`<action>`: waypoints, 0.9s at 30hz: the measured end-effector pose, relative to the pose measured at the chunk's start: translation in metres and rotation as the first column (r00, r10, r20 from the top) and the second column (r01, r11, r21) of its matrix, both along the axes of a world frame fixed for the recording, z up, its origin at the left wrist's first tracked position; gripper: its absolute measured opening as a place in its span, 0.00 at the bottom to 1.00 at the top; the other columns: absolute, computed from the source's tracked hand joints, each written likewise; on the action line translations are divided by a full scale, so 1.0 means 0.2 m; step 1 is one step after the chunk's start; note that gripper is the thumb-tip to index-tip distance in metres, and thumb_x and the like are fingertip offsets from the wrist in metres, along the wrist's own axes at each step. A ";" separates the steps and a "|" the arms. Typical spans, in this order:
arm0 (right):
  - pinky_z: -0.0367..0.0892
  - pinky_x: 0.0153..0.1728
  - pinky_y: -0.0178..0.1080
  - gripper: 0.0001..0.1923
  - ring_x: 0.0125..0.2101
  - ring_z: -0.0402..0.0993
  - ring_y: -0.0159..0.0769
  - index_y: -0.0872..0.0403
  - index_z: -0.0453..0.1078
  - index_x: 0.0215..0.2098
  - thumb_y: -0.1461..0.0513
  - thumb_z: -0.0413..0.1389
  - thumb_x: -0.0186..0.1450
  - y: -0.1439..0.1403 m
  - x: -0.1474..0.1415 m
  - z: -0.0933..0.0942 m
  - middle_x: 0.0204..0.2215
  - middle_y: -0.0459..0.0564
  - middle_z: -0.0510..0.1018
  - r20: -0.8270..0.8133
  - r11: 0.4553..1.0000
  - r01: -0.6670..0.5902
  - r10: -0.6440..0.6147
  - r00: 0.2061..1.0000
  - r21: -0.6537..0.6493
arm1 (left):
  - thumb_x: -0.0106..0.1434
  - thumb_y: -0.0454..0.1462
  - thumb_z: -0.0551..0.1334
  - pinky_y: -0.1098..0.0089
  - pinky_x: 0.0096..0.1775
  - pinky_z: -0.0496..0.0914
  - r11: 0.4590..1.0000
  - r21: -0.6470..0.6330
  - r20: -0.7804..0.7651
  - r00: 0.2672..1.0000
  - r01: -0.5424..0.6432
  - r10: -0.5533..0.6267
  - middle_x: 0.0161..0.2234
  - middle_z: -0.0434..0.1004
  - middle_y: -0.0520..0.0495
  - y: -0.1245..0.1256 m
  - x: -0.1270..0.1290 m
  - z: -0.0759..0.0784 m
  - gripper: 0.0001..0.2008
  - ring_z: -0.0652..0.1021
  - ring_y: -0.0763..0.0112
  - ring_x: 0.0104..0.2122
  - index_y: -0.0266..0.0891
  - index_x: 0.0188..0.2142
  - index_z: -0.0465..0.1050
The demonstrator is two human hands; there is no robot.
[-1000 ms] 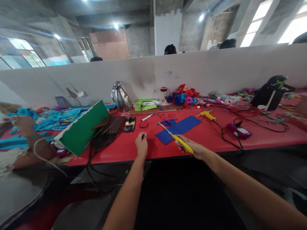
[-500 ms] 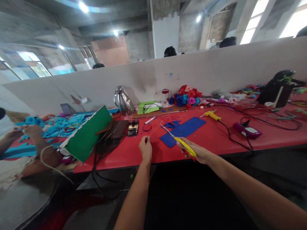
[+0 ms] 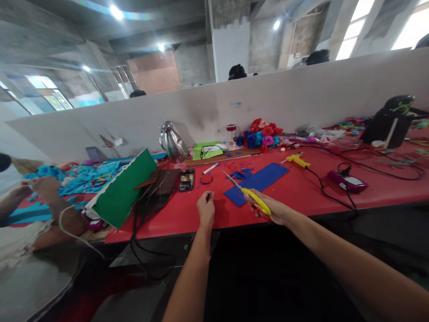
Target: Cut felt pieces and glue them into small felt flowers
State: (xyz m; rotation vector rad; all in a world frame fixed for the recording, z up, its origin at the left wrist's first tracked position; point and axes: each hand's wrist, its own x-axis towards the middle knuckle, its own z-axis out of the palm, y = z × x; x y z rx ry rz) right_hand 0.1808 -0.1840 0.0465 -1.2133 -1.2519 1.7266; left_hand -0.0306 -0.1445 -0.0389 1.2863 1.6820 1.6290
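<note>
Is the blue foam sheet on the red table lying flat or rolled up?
Flat. The blue foam sheet lies spread on the red table, its long edges straight, beside the yellow-handled scissors held in the right hand.

Around the blue foam sheet [image 3: 257, 181], your open lane is the bare red tabletop [image 3: 295, 192] just right of it, up to the black cable [image 3: 321, 190]. Left of the sheet stand a phone [image 3: 186, 180] and a tilted green board [image 3: 125, 188]. Behind it lie blue scraps [image 3: 239, 173] and a yellow glue gun [image 3: 296, 159].
</note>
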 end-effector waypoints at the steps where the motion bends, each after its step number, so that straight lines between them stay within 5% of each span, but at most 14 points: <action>1: 0.56 0.15 0.26 0.19 0.19 0.60 0.25 0.48 0.67 0.37 0.50 0.64 0.52 0.01 -0.01 0.00 0.21 0.39 0.64 -0.011 1.000 -0.001 0.001 1.000 0.000 | 0.57 0.38 0.57 0.73 0.32 0.64 1.000 0.005 0.005 1.000 0.017 -0.017 0.25 0.72 0.51 0.00 0.00 0.00 0.07 0.71 0.72 0.27 0.38 0.28 0.72; 7: 0.46 0.12 0.24 0.17 0.18 0.57 0.23 0.48 0.66 0.36 0.50 0.62 0.54 0.08 -0.03 0.00 0.21 0.39 0.63 -0.054 0.999 0.005 -0.008 0.999 -0.051 | 0.56 0.39 0.58 0.72 0.34 0.65 0.998 0.018 0.049 0.997 0.066 -0.066 0.26 0.73 0.50 0.00 0.00 -0.01 0.07 0.72 0.71 0.29 0.38 0.28 0.73; 12: 0.43 0.13 0.25 0.19 0.16 0.53 0.21 0.49 0.65 0.41 0.52 0.62 0.54 0.09 -0.03 0.02 0.21 0.38 0.63 0.065 0.999 0.000 0.002 0.998 -0.033 | 0.55 0.38 0.58 0.72 0.34 0.65 0.998 -0.008 0.062 0.996 0.059 -0.058 0.26 0.74 0.50 0.00 0.00 0.01 0.07 0.71 0.71 0.29 0.37 0.28 0.73; 20: 0.52 0.18 0.27 0.25 0.17 0.57 0.22 0.55 0.66 0.47 0.68 0.62 0.51 0.09 -0.04 0.05 0.22 0.39 0.69 0.231 0.998 0.050 -0.055 0.971 0.026 | 0.55 0.38 0.58 0.73 0.31 0.63 0.997 -0.053 0.008 0.998 0.056 -0.055 0.24 0.73 0.51 -0.01 0.01 0.02 0.08 0.70 0.72 0.27 0.37 0.28 0.74; 27: 0.62 0.26 0.28 0.21 0.28 0.70 0.28 0.55 0.71 0.45 0.67 0.61 0.52 0.13 -0.03 0.00 0.31 0.46 0.78 0.194 0.997 0.026 -0.041 0.980 0.078 | 0.57 0.38 0.57 0.73 0.33 0.64 0.999 -0.038 -0.031 0.999 0.026 -0.028 0.26 0.74 0.51 0.01 -0.01 -0.01 0.08 0.71 0.72 0.28 0.37 0.29 0.74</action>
